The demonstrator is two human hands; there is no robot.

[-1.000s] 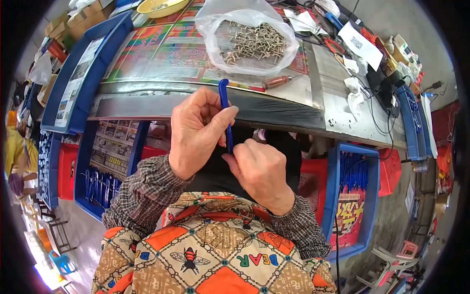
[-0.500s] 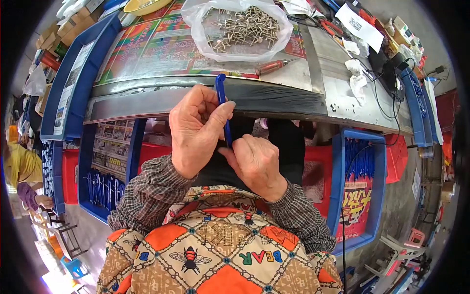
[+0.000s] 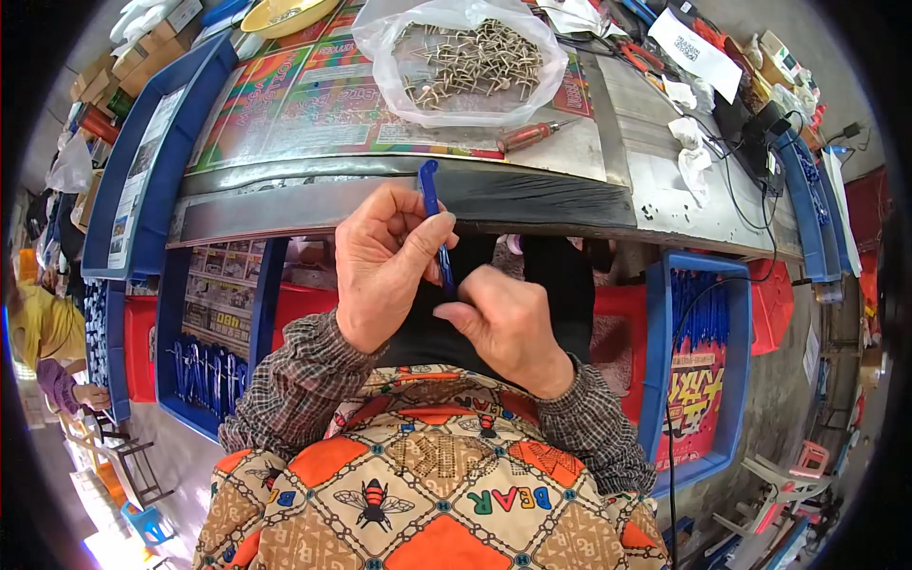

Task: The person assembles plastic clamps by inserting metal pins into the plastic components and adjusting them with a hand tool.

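A slim blue piece with a hooked upper end (image 3: 429, 186) stands nearly upright in front of the bench edge. My left hand (image 3: 385, 261) pinches its middle between thumb and fingers. Close to its lower end is my right hand (image 3: 508, 328), its fingers curled and thumb pointing left; whatever it may hold is hidden. Beyond my hands, a clear plastic bag (image 3: 388, 81) lies open on the bench with many metal screw-like pieces (image 3: 484, 62) in it. A red-handled screwdriver (image 3: 528, 137) rests just in front of the bag.
Blue trays with blue pieces sit below the bench, one left (image 3: 258, 332) and one right (image 3: 739, 380). Another blue tray (image 3: 171, 142) stands at the bench's left. A yellow bowl (image 3: 285, 21), cables and paper lie farther back. At far left is another person's hand (image 3: 92, 396).
My right hand has turned and its thumb has come slightly away from the blue piece's lower end. My left hand keeps its pinch. The view has shifted a little.
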